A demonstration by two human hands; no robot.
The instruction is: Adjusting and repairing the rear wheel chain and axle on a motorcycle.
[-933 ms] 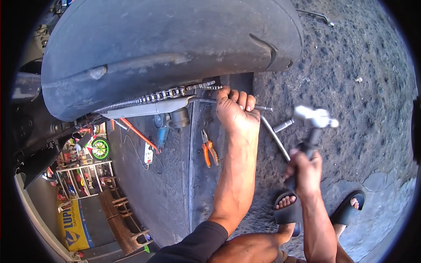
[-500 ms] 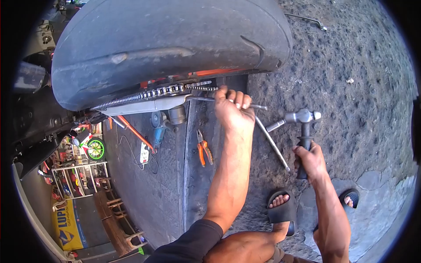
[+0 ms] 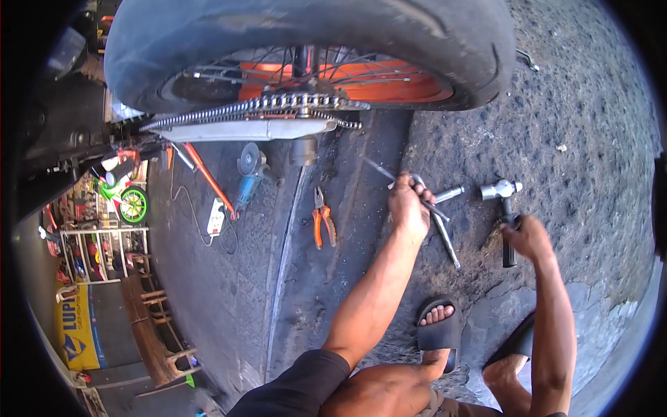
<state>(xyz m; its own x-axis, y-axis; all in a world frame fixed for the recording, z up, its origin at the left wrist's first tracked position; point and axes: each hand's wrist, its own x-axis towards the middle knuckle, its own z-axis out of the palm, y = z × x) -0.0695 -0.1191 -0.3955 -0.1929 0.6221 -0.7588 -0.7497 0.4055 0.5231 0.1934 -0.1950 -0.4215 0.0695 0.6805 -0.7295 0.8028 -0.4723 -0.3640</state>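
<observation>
My left hand (image 3: pixel 410 205) is closed around a thin metal rod (image 3: pixel 379 169), which slants from upper left to lower right. Partly behind that hand, a T-shaped socket wrench (image 3: pixel 446 243) lies on the ground. To the right, my right hand (image 3: pixel 531 238) grips the black handle of a ball-peen hammer (image 3: pixel 501 188), its metal head pointing away from me. Ahead is a motorcycle wheel with a black tyre (image 3: pixel 313 28) and orange rim. A drive chain (image 3: pixel 257 104) runs around the sprocket beside it, above a silver swingarm (image 3: pixel 243 130).
Orange-handled pliers (image 3: pixel 322 221) lie left of my left arm. Farther left are a blue angle grinder (image 3: pixel 250 179), a white power strip (image 3: pixel 216 216) with its cord, and an orange bar (image 3: pixel 208 179). A wooden bench (image 3: pixel 149 333) stands at lower left. Another wrench (image 3: pixel 528 60) lies far right.
My left hand has moved away from the chain, toward me and rightward, with the rod. The hammer has shifted right in my right hand. My view has tilted, showing more of the wheel.
</observation>
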